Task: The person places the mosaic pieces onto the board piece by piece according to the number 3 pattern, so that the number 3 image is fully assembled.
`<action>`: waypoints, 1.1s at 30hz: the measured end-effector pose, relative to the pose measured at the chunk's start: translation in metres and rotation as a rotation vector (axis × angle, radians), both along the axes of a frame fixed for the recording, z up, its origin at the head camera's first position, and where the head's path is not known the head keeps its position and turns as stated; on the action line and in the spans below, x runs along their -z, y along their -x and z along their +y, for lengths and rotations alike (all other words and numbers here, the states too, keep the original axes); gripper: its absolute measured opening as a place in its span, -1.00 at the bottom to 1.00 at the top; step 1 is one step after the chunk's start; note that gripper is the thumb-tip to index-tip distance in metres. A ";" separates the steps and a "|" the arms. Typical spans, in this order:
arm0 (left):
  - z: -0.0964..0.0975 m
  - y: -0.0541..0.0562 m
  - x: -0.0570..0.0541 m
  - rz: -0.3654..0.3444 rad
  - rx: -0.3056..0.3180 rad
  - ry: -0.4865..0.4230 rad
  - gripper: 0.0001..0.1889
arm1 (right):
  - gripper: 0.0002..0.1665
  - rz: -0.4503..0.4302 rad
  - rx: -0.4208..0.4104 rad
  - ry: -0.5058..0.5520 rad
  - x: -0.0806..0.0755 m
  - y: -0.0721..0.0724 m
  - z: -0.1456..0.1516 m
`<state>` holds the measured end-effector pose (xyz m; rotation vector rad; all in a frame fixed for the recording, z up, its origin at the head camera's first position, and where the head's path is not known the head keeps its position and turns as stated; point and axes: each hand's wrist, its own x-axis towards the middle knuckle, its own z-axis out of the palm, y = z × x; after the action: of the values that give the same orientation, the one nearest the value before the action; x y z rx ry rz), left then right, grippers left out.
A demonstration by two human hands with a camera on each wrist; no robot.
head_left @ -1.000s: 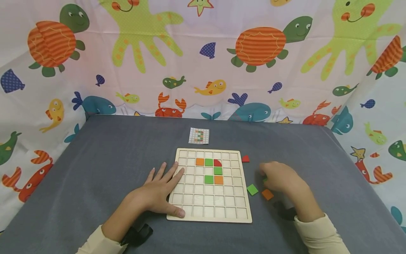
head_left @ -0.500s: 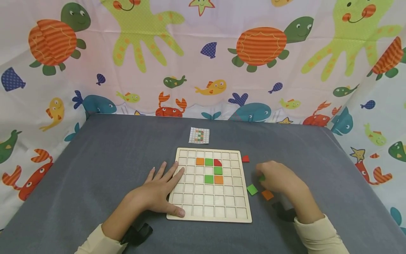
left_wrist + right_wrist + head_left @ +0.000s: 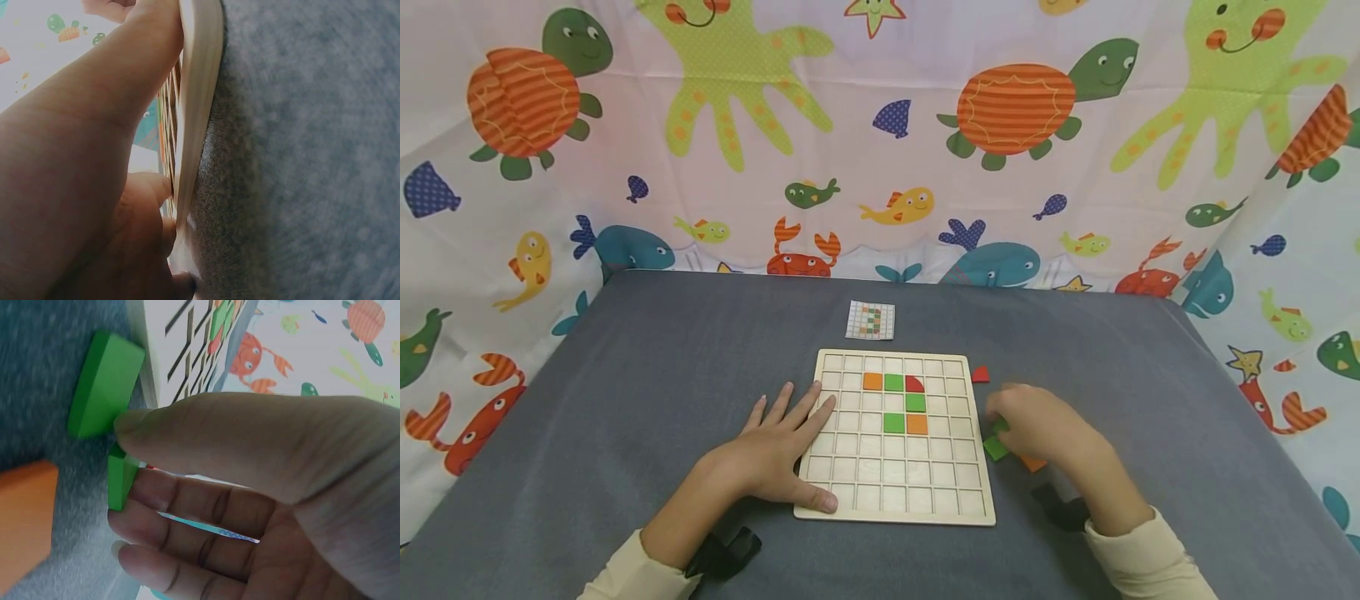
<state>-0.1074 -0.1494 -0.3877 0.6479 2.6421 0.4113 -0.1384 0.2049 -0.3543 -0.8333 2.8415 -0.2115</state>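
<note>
A wooden grid board [image 3: 895,500] lies on the grey cloth. Orange [image 3: 872,382], green [image 3: 894,423] and red quarter-round tiles sit in some of its squares. My left hand [image 3: 767,462] rests spread over the board's left edge, thumb at the lower corner. Just right of the board, my right hand [image 3: 1045,421] pinches a green tile [image 3: 122,478] between thumb and fingers, as the right wrist view shows. Close by the thumb is another green tile [image 3: 103,387], on the cloth. An orange tile [image 3: 25,519] lies nearby, partly covered by the hand in the head view.
Beyond the board lies a small pattern card [image 3: 870,321] with a coloured grid. A red tile [image 3: 981,375] lies off the board's upper right side. A sea-animal curtain [image 3: 895,167] hangs behind the table and down its sides.
My right hand has moved left toward the board with the green tile, now overlapping the loose green and orange tiles. The left hand has stayed put.
</note>
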 end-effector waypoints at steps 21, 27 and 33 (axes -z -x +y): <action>-0.003 0.002 0.009 0.007 0.004 -0.018 0.39 | -0.76 0.112 -0.072 0.017 0.002 -0.011 -0.019; -0.001 0.000 0.001 0.004 0.004 -0.011 0.35 | -0.75 0.082 -0.088 0.027 0.002 -0.012 -0.021; 0.000 0.001 0.003 0.009 0.000 -0.002 0.36 | -0.67 0.043 -0.126 0.064 0.000 -0.014 -0.026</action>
<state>-0.1081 -0.1497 -0.3910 0.6513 2.6507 0.4119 -0.1247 0.1793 -0.3547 -1.0380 2.8225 -0.2716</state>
